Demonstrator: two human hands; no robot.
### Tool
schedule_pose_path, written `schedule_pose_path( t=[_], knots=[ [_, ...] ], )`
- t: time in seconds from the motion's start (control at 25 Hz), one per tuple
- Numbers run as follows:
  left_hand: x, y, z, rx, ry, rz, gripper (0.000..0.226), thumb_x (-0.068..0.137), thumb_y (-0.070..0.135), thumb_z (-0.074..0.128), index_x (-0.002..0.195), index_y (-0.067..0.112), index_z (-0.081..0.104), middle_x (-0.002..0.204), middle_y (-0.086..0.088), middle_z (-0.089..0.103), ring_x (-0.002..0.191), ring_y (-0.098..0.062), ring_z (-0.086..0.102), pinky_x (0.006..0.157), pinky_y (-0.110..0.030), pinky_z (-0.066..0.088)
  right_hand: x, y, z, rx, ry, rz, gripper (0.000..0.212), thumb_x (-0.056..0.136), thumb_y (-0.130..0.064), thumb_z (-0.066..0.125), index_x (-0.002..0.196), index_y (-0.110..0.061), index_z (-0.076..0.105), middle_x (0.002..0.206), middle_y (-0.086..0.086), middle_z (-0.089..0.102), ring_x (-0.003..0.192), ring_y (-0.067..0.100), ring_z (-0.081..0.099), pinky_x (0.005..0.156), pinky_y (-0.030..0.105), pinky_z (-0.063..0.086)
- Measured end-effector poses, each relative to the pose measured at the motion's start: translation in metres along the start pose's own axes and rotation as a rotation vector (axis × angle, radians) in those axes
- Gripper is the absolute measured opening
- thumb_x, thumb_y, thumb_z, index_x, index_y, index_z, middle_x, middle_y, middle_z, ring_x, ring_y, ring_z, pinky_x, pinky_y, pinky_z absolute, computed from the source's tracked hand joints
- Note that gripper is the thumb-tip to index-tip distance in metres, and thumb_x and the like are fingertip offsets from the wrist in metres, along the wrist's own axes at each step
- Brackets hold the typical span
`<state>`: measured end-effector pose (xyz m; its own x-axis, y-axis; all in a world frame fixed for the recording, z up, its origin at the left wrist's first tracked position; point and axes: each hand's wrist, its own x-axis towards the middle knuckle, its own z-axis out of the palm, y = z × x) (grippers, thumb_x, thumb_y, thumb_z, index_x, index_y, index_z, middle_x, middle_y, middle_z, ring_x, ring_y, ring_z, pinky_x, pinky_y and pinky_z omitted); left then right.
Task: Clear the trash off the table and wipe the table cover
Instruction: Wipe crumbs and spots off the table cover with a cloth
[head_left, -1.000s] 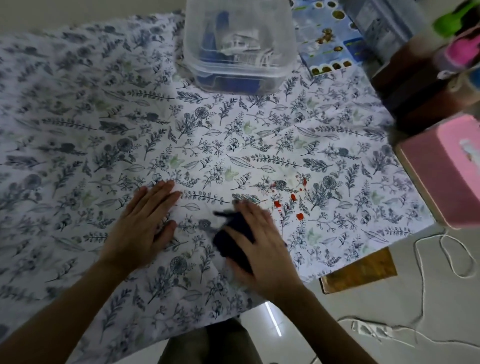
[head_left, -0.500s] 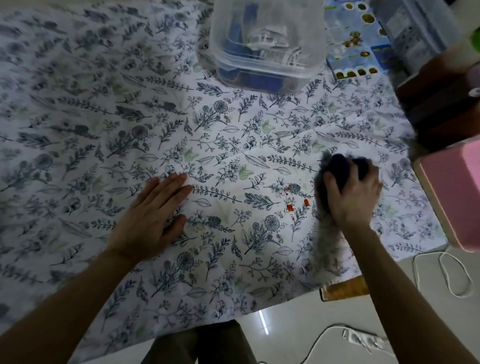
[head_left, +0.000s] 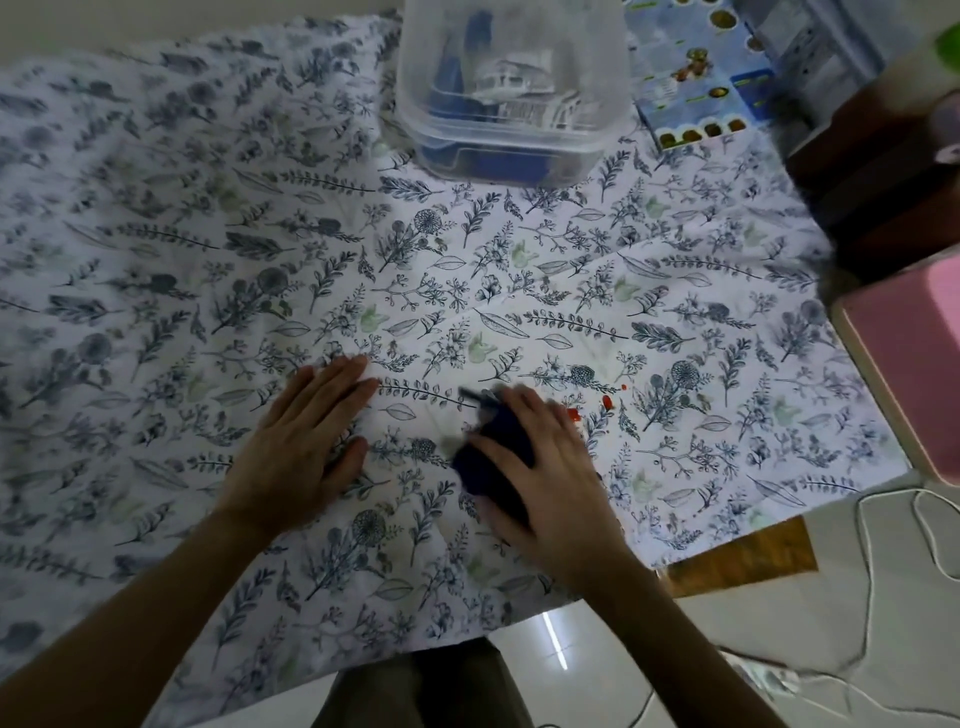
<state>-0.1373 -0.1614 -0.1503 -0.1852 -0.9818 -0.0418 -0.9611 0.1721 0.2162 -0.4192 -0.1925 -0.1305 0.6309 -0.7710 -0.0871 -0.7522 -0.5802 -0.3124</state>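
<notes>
Left hand (head_left: 304, 447): flat, palm down, fingers spread slightly, pressing the table cover (head_left: 208, 260); holds nothing.
Right hand (head_left: 540, 467): palm down, closed over a dark navy cloth (head_left: 493, 457) bunched against the cover, just beside the left hand.
Table cover: white with a blue leaf print, spread over the worktop, wrinkled toward the far left; near edge hangs over.
Red spots (head_left: 605, 401): a few small marks on the cover, just right of the right hand's fingertips.
Clear plastic tub (head_left: 511, 88): stands on the far middle of the cover, blue and white contents inside, well apart from both hands.
Printed blue box (head_left: 696, 67): right of the tub, at the far edge.
Pink box (head_left: 904, 374): off the right edge of the cover.
White cable (head_left: 883, 545): loops on the floor at right.
Worktop corner (head_left: 743, 556): bare wood showing below the cover, near right.
</notes>
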Motion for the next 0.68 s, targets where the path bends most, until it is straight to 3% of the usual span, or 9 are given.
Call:
schedule_pose_path(
  t=[0.16,0.32,0.44,0.52,0.68],
  knots=[
    [0.0,0.001,0.0,0.02,-0.017,-0.005,0.06,0.093,0.039,0.035,0.147,0.012,0.031,0.159,-0.008,0.023,0.149,-0.017,0.015,0.123,-0.039,0.012,-0.039,0.07,-0.028,0.048,0.059,0.192,0.055,0.086,-0.053,0.05,0.135,-0.027,0.045,0.155,0.007,0.023,0.14,0.032,0.023,0.111,0.056,0.03],
    [-0.001,0.0,-0.001,0.004,-0.008,-0.006,0.06,0.094,0.039,0.035,0.147,0.013,0.032,0.159,-0.007,0.023,0.149,-0.016,0.014,0.123,-0.038,0.011,-0.014,0.129,-0.047,0.018,0.206,0.455,0.061,0.085,-0.055,0.042,0.132,-0.016,0.046,0.149,0.015,0.028,0.13,0.04,0.032,0.104,0.059,0.036],
    [0.0,0.0,-0.001,0.001,-0.002,-0.001,0.06,0.094,0.039,0.035,0.147,0.013,0.031,0.159,-0.006,0.023,0.149,-0.015,0.014,0.123,-0.039,0.012,0.037,0.135,-0.047,-0.028,0.28,0.633,0.069,0.081,-0.059,0.037,0.13,-0.011,0.046,0.141,0.025,0.035,0.126,0.046,0.036,0.104,0.062,0.031],
    [-0.001,-0.001,0.0,-0.001,-0.004,-0.002,0.06,0.094,0.039,0.035,0.148,0.013,0.031,0.159,-0.005,0.022,0.15,-0.015,0.013,0.123,-0.039,0.013,0.066,0.115,-0.042,-0.028,0.272,0.628,0.068,0.083,-0.058,0.037,0.132,-0.012,0.045,0.142,0.025,0.035,0.132,0.045,0.031,0.108,0.063,0.024],
    [-0.002,-0.002,0.001,0.002,-0.002,-0.002,0.06,0.093,0.039,0.035,0.147,0.013,0.031,0.159,-0.006,0.022,0.149,-0.016,0.014,0.122,-0.041,0.014,0.07,0.04,-0.021,0.019,0.255,0.356,0.052,0.09,-0.049,0.049,0.134,-0.023,0.043,0.15,0.014,0.026,0.14,0.036,0.024,0.115,0.06,0.018]
  ],
)
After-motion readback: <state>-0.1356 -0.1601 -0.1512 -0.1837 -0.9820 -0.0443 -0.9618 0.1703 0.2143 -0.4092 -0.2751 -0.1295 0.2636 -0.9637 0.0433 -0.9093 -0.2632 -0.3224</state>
